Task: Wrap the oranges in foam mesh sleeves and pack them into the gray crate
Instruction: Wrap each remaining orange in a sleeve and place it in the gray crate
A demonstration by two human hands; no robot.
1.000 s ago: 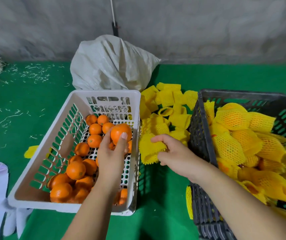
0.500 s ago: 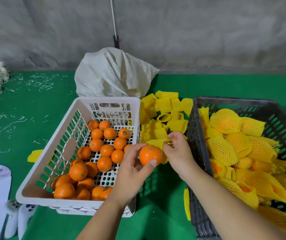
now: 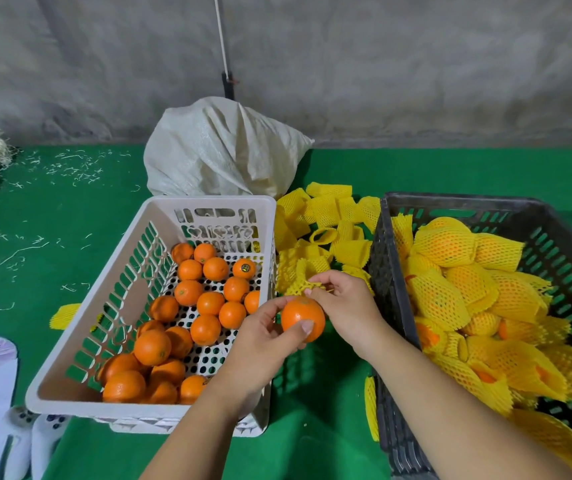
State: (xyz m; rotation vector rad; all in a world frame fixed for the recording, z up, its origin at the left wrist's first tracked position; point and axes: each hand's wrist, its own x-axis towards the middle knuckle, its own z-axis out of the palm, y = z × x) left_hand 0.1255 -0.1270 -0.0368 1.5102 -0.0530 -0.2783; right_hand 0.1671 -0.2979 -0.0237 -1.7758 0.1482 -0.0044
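Because the fruit must slide into a tube of mesh, the two hands meet low in the middle of the frame, over the gap between the two containers. The left hand [image 3: 263,341] cups a bare orange [image 3: 302,317] between thumb and fingers, its pale stem scar turned up and away toward the right hand [image 3: 343,303]. That hand pinches a yellow foam sleeve [image 3: 298,284] just above the orange, the mesh touching or nearly touching the fruit's top. The sleeve looks crumpled, so I cannot tell its long axis or where its mouth faces; it probably needs spreading before the orange goes in. Left of centre, the white basket [image 3: 70,368] keeps unwrapped oranges within easy reach. At right, the gray crate [image 3: 391,278] holds wrapped fruit lying at mixed angles. Farther up, spare sleeves [image 3: 329,216] are heaped between them on the green counter [image 3: 52,220], before a white sack [image 3: 222,150].
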